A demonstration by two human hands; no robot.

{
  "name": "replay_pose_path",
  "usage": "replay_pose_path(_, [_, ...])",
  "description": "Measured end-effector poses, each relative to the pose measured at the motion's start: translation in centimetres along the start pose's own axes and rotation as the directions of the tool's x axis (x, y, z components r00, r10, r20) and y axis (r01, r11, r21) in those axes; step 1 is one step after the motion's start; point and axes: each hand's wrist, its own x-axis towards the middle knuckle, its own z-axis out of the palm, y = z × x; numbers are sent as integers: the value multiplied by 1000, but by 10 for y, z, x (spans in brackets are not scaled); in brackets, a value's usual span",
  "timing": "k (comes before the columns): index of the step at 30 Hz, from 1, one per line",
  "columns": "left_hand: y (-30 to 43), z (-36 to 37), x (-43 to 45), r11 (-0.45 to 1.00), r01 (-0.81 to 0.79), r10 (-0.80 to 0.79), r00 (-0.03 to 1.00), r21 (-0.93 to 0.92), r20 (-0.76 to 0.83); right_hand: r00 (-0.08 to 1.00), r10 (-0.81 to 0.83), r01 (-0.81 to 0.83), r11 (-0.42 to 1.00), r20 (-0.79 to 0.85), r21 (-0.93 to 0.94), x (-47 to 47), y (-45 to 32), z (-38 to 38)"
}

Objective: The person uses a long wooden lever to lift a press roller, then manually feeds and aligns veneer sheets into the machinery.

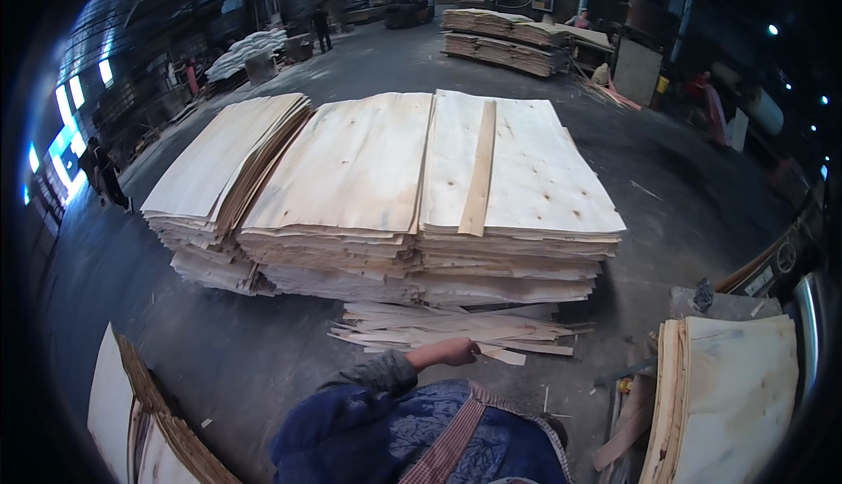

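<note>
My left hand [454,351] reaches across in front of my body with its fingers curled. Its fingertips meet the end of a pale veneer strip [505,356] at the near edge of a heap of veneer offcuts [454,326] on the floor. Whether the fingers grip that strip or only overlap it in view, I cannot tell. My right hand is out of view. Beyond the heap stand side-by-side stacks of wood veneer sheets, at left [210,155], middle [348,162] and right [533,168]. A narrow veneer strip [480,168] lies lengthwise on the right stack.
More veneer sheets stand close by at lower right [740,392] and lower left [108,398]. Farther off are another veneer stack [503,53], white sacks [247,53] and a forklift [409,4]. People stand at the left [105,168] and at the back [321,27].
</note>
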Motion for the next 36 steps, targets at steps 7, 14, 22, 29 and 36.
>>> replay_pose_path(7, [-9, -3, -12, 995, 99, -100, 994, -25, -47, 997, -72, 72, 996, 1, 51, 11, -21, -3])
replay_pose_path(14, [-12, 9, -10, 995, 91, -93, 994, -44, -50, 999, -11, 8, 998, 43, 57, 7, -6, 7])
replay_pose_path(22, [7, -5, -4, 993, 118, -118, 993, -23, -3, 937, 223, -194, 973, 268, -128, -33, 80, 53])
replay_pose_path(29, [-10, 8, 7, 997, 48, -42, 995, -64, 86, 858, -240, 511, 472, 453, -718, -68, 124, 82])
replay_pose_path(36, [-37, 30, 35, 954, 24, 143, 839, -298, 525, 837, -514, 403, 347, 188, -847, -148, 151, 85])
